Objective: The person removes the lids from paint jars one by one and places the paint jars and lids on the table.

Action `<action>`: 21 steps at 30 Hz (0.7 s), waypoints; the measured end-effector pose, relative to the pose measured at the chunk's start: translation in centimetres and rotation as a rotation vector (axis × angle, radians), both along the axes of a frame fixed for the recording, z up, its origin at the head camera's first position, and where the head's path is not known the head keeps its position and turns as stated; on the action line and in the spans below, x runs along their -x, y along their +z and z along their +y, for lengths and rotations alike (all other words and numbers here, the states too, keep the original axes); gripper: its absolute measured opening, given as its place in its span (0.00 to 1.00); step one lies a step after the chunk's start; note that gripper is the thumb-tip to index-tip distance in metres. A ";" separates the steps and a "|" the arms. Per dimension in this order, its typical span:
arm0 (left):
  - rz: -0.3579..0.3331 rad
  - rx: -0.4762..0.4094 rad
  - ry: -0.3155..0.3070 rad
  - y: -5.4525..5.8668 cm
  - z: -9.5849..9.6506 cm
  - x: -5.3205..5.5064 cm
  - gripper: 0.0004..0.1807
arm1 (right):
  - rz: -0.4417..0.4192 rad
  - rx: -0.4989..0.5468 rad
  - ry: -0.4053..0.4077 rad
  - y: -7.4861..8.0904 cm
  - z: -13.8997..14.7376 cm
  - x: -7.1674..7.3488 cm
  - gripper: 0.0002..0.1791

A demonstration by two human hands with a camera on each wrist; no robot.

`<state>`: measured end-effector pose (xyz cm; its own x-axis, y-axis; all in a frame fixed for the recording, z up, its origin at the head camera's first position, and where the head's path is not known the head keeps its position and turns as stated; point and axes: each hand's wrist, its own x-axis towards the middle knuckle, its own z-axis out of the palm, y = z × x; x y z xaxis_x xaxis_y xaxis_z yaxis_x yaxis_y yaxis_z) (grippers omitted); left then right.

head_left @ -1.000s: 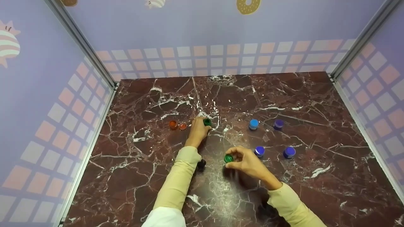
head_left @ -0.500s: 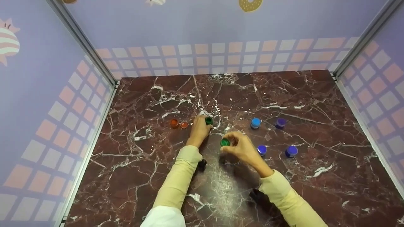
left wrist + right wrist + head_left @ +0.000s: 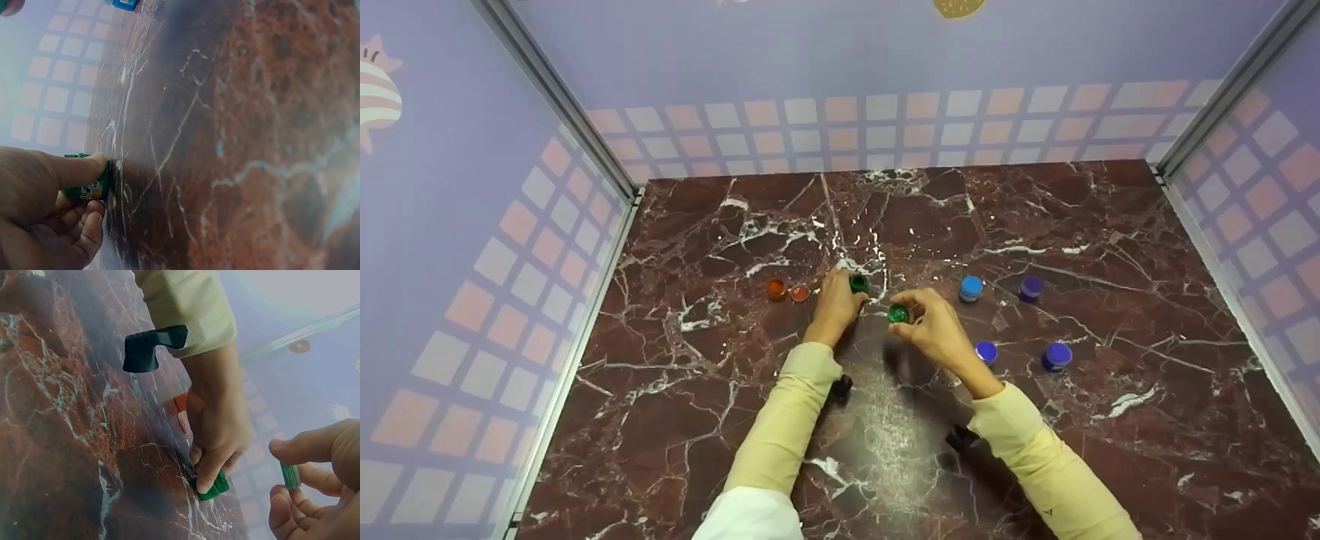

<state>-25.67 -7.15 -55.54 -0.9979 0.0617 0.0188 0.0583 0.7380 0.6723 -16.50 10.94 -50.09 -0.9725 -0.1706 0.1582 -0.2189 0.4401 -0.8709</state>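
My left hand [image 3: 838,304] grips a small green paint jar [image 3: 93,190] on the marble-patterned table, thumb on one side and fingers on the other. The jar's mouth is uncovered and shows dark green inside in the head view. Just to the right, my right hand [image 3: 934,326] pinches a green jar lid [image 3: 898,314] between thumb and fingertips, its inner side facing up. The lid is held above the table, a short gap away from the jar. In the right wrist view the lid [image 3: 291,476] stands edge-on between thumb and fingers.
Left of my left hand sit an uncovered orange jar [image 3: 776,290] and its orange lid [image 3: 799,294]. To the right stand a light blue jar [image 3: 970,289], a purple jar [image 3: 1031,289] and two blue-violet jars [image 3: 1057,356]. Patterned walls enclose the table.
My right hand has moved forward and slightly left with the green lid, closer to the green jar. My left hand keeps its grip on the jar in the same place.
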 end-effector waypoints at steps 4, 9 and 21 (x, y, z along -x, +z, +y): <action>0.017 -0.012 0.000 -0.1 -0.1 0.1 0.19 | 0.018 -0.024 -0.041 -0.3 -0.4 0.7 0.22; 0.025 -0.020 -0.008 -0.2 -0.2 0.0 0.19 | 0.059 -0.050 -0.094 -1.0 -0.9 1.7 0.22; 0.015 -0.050 -0.010 -0.3 -0.4 0.2 0.19 | 0.037 -0.096 -0.162 -2.3 -2.3 4.8 0.22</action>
<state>-25.85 -7.50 -55.81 -0.9969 0.0699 0.0370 0.0755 0.7025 0.7077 -21.35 8.66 -52.40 -0.9824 -0.0281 0.1845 -0.1690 0.5527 -0.8161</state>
